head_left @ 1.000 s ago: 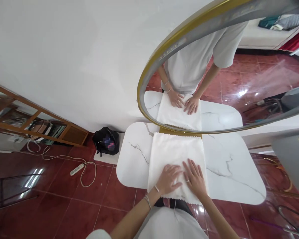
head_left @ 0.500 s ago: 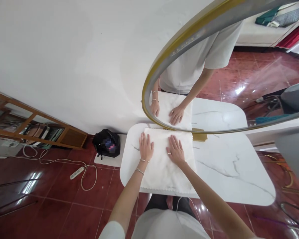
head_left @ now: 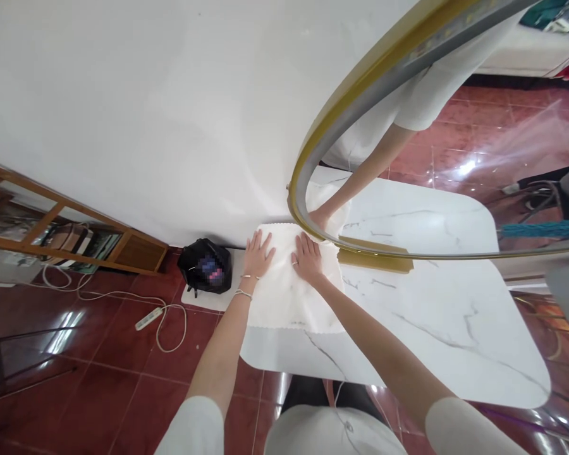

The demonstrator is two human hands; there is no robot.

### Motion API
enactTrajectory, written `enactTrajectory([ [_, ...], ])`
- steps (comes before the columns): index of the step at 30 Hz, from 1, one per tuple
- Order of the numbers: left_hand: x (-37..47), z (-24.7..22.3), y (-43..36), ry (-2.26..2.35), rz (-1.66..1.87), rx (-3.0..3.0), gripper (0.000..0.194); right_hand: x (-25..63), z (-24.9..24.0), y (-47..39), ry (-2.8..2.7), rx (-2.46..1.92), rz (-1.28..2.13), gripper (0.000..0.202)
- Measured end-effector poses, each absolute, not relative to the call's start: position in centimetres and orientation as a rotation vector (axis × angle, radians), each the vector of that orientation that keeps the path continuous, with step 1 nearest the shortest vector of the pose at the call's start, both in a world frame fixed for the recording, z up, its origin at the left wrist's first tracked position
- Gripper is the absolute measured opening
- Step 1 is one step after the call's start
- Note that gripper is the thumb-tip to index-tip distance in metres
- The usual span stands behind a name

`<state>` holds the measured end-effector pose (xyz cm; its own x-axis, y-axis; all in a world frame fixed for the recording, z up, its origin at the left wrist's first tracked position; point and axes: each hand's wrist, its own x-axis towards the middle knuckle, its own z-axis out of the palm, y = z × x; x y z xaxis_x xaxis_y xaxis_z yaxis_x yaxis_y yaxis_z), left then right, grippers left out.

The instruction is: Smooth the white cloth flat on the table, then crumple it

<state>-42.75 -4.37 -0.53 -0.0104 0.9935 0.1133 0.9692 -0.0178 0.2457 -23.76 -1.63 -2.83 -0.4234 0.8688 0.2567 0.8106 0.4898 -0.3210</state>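
A white cloth [head_left: 291, 303] with a scalloped edge lies spread over the left end of a white marble-patterned table [head_left: 436, 322]. My left hand [head_left: 258, 254] rests flat near the cloth's far left edge, fingers apart. On the right part of the same cloth, close under the mirror's rim, my right hand [head_left: 307, 258] also lies flat with its fingers stretched out. A ring shows on the right hand and thin bracelets on the left wrist. Neither hand grips anything.
A large gold-framed mirror [head_left: 313, 142] stands at the table's back on a gold base [head_left: 384, 258], reflecting my arm. A black bag [head_left: 203, 268] sits by the wall at left. On the red tiles lies a power strip [head_left: 148, 319] with its cord, near a wooden cabinet [head_left: 140, 254].
Both hands and the cloth have slid away from me and leftward across the table. A strip of tabletop now shows in front of the cloth. The view has shifted slightly too.
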Motion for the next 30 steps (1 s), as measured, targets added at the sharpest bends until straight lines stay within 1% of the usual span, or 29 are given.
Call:
enactTrajectory([
  [4, -43.8, -0.6, -6.4, 2.268, 0.394, 2.061, 0.056, -25.4, -2.6, -4.2, -2.396, -1.313, 0.246, 0.045],
  [8, -44.5, -0.5, -9.3, 2.358, 0.416, 1.979, 0.056, -26.1, -1.6, -9.6, -2.480, -1.143, 0.288, 0.040],
  [12, -44.0, -0.4, -14.2, 2.338, 0.533, 2.011, 0.049, -25.3, -0.8, -15.2, -2.572, -0.985, 0.326, 0.063],
  [15, -42.6, -0.2, -19.6, 2.204, 0.503, 2.128, 0.049, -24.1, -0.8, -17.9, -2.607, -0.966, 0.357, 0.066],
  [20, -39.5, -0.2, -26.5, 2.219, 0.384, 2.182, 0.061, -22.4, -0.9, -19.8, -2.611, -0.950, 0.334, 0.065],
  [22, -38.2, -0.1, -27.2, 2.251, 0.391, 2.176, 0.064, -21.5, -0.8, -19.9, -2.619, -0.953, 0.312, 0.065],
  [25, -36.1, -0.1, -26.2, 2.220, 0.416, 2.198, 0.068, -19.4, -0.9, -19.6, -2.612, -1.031, 0.261, 0.070],
  [30, -30.0, -0.6, -22.1, 2.009, 0.481, 2.272, 0.069, -12.6, -2.1, -18.8, -2.396, -1.399, 0.083, 0.079],
])
